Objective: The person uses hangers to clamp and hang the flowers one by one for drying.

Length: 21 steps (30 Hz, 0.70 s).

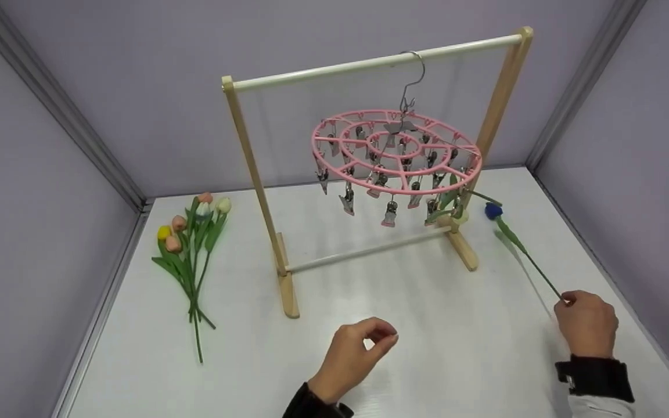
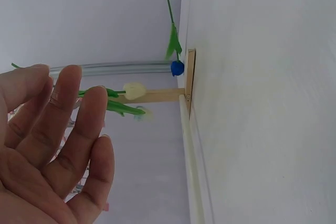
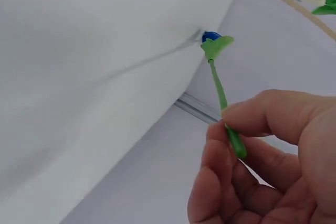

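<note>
Pink round clip hanger [image 1: 395, 152] carrying silver-grey clips; pale wooden rack [image 1: 253, 174] with white bars; blue tulip [image 1: 492, 211] showing a green stem; bunch of tulips [image 1: 192, 244] showing yellow, peach, pink and cream heads; white table [image 1: 427, 325]; lilac walls.

A wooden rack [image 1: 253, 174] stood on a white table [image 1: 404, 325], with a white top rail [image 1: 369, 62] and a white lower bar [image 1: 369, 251] between its uprights. A pink round hanger [image 1: 395, 152] hung from the top rail by a metal hook [image 1: 413, 75]; metal clips [image 1: 389, 213] hung beneath its rings. A cream flower [image 1: 456, 212] with green leaves was clipped at the hanger's right edge, near the right upright. A bunch of tulips [image 1: 192, 249] lay on the table left of the rack, well apart from it. Lilac walls [image 1: 137, 87] enclosed the table.
</note>
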Tool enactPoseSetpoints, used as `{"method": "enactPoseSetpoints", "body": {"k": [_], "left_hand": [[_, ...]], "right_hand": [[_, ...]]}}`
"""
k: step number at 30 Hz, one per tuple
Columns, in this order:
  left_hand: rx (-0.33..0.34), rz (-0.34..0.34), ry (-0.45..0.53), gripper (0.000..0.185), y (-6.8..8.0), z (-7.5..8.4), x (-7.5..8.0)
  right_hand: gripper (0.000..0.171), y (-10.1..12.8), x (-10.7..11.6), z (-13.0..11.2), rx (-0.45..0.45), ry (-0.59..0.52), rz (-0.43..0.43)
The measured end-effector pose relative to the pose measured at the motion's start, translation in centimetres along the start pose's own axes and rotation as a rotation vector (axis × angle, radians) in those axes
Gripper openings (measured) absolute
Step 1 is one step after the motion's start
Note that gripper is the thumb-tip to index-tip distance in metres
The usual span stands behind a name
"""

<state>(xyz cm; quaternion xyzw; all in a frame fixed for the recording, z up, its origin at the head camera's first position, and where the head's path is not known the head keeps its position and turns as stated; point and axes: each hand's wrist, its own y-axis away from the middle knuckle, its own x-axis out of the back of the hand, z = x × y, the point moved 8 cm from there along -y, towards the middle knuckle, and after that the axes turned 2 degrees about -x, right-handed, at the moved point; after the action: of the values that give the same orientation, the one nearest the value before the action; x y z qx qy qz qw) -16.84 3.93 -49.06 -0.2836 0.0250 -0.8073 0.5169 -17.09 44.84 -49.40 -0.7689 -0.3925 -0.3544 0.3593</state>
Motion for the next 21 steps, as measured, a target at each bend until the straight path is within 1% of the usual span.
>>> {"method": "enactPoseSetpoints", "body": {"k": [6,9,11,14,17,21], "left_hand": [[-0.017,-0.001,-0.009,0.014,-0.1,0.2,0.0],[-0.019,-0.003,-0.010,0.013,-0.1,0.4,0.0],[-0.018,-0.009,-0.006,0.014,-0.2,0.5,-0.1],[-0.013,-0.019,0.000,0.015,-0.2,0.6,-0.2],[-0.018,-0.021,0.001,0.016,-0.3,0.7,-0.2],[-0.042,-0.017,-0.006,0.016,-0.5,1.0,-0.3]], "right_hand": [[0.011,-0.2,4.1,-3.4,0.122,-0.085,0.275],[0.010,0.0,6.0,-5.1,0.182,-0.114,0.390],[0.010,0.2,7.3,-6.1,0.207,-0.146,0.452],[0.009,0.7,9.1,-7.6,0.244,-0.194,0.528],[0.010,1.2,10.7,-9.1,0.296,-0.212,0.575],[0.009,1.9,12.3,-11.0,0.340,-0.226,0.587]]}}
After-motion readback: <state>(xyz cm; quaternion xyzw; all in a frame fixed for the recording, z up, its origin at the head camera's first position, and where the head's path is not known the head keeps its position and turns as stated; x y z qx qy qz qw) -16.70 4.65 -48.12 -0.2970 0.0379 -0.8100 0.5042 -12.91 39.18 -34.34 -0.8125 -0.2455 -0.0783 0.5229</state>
